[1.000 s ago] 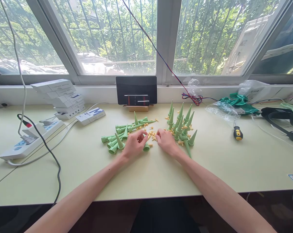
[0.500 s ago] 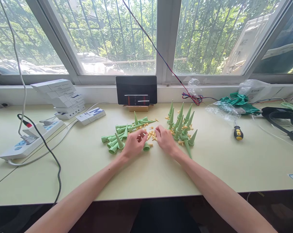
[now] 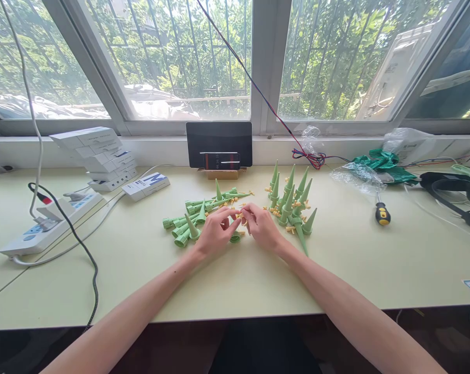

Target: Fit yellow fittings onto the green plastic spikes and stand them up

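Over a small heap of yellow plastic valves, the fingertips of both hands meet. My left hand (image 3: 218,228) is closed in a pinch on a small yellow valve (image 3: 239,214), partly hidden by the fingers. From the other side my right hand (image 3: 261,223) pinches at the same piece. Below the left fingers lies a green hollow plastic piece (image 3: 235,237). Left of my hands is a pile of green cone-shaped watering spikes (image 3: 191,227), some lying, some point-up. To the right stands a cluster of similar spikes (image 3: 286,209) with yellow valves on them.
A phone (image 3: 221,161) leans before a dark tablet (image 3: 219,136) at the back. White boxes (image 3: 106,156) and a power strip (image 3: 69,210) with cables are on the left. A screwdriver (image 3: 382,214), plastic wrapping (image 3: 359,176) and a black strapped device (image 3: 453,192) lie right.
My right hand has moved slightly left and its fingertips now meet those of my left hand. The left fingers have stretched toward the right hand. The spikes have stayed put.
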A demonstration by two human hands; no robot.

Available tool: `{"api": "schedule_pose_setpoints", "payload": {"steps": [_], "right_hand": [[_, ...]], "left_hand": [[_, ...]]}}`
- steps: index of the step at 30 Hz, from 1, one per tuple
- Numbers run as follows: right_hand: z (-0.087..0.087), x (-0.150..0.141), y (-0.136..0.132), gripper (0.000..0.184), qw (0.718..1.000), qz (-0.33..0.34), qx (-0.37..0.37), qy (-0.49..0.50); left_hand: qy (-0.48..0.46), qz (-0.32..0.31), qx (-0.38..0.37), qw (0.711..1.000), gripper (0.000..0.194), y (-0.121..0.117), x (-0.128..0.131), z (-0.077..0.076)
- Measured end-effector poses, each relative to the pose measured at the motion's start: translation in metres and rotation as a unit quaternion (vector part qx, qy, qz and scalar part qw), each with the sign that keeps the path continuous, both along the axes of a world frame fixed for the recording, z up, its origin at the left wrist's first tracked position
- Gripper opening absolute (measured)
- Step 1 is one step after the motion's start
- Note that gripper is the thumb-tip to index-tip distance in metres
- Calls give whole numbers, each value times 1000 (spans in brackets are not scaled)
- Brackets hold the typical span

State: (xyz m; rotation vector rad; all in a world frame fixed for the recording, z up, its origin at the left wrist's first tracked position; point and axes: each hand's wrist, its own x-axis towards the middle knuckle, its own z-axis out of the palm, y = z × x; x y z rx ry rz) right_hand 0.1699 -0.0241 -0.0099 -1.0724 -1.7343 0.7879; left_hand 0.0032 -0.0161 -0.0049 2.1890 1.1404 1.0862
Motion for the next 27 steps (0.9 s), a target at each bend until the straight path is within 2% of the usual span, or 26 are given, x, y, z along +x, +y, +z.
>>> {"api": "schedule_pose_setpoints", "payload": {"steps": [16,27], "right_hand": [[-3,0,1,24,999,2,15,38],[-1,-1,-2,22,999,9,10,46]], "left_hand": [[-1,8,-4,1000,24,3,-1,-3],[-2,3,7,1000,26,2,0,0]]}}
